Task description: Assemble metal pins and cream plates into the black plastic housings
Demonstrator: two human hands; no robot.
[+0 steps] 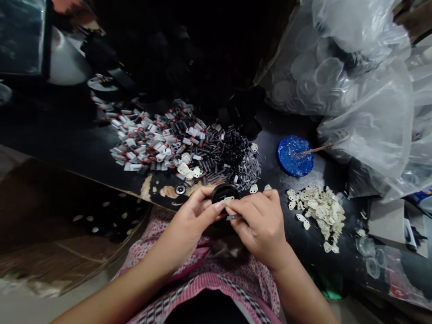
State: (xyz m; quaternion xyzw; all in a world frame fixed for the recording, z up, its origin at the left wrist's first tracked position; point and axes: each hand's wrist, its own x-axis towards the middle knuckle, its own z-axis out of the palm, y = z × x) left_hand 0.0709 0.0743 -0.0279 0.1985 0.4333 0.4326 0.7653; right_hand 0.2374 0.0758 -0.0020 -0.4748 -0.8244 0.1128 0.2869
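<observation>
My left hand [199, 209] is closed around a round black plastic part [221, 192], held just over the table's front edge. A small cream-coloured plate with holes [229, 199] lies against that part, under my left thumb. My right hand [258, 220] pinches at the same spot, its fingertips touching the cream plate. A thin grey strip [233, 217] sticks out from beneath the right fingers. Beyond the hands lies a heap of white and grey cylinders with red rings [151, 139], beside black springs [216, 157] and small grey pieces [249, 168].
A blue lid of paste [295, 155] with a thin stick [317, 149] stands right of centre. Cream plates [320, 209] are piled nearer me. Plastic bags of clear round pieces [310, 72] fill the back right. A brown carton [67, 243] sits low at left.
</observation>
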